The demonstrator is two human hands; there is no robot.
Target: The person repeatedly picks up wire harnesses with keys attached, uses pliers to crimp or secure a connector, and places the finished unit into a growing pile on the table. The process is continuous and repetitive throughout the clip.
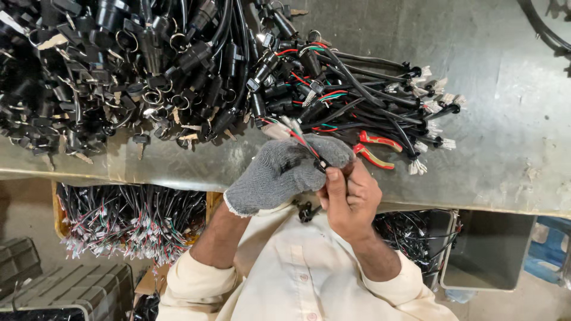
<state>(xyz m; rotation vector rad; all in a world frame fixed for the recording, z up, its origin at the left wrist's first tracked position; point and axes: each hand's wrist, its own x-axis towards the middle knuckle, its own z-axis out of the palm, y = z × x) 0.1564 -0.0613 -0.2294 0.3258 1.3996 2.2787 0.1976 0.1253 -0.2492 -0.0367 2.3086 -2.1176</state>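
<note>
- Head view looks straight down on a metal worktop, with both hands meeting at its near edge, just above the person's cream shirt.
- Left hand wears a grey knit glove and is closed around a short wire harness. The glove likely gives grip and spares the skin from wire ends.
- Red, green and white wires of the harness fan out past the gloved fingers toward the pile, so the connector end stays free to work on.
- Right hand is bare, with its fingers pinched narrow on a small black part at the end of the harness. A bare hand suits such fine handling.
- Red-handled pliers lie on the worktop just beside the right hand, handles toward the person, within easy reach.
- Finished-looking harnesses lie fanned with their white plugs pointing right, just beyond the hands, which keeps the ends sorted.
- A large heap of black key switches with rings and keys fills the far left of the worktop, apart from the harnesses.
- Below the edge, a crate of wires stands at the left and a grey bin at the right, near the person's body.
</note>
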